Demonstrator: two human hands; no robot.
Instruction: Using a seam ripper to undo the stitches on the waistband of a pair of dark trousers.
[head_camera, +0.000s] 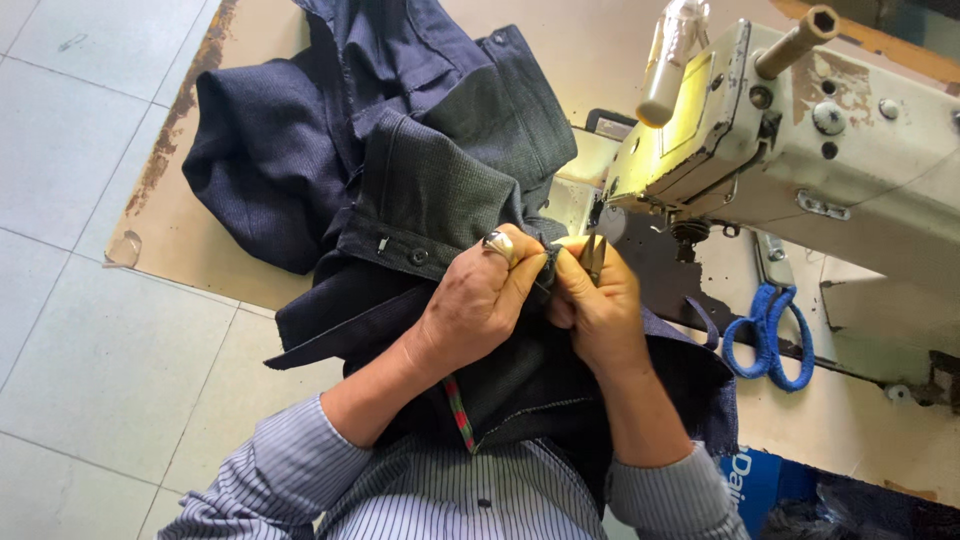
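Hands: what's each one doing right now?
Left hand: closed, pinching the dark garment.
Right hand: closed on small metal snips.

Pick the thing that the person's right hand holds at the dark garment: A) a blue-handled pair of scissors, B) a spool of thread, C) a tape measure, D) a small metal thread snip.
D: the right hand pinches a small metal thread snip at the dark garment, while the blue-handled scissors lie untouched on the sewing table.
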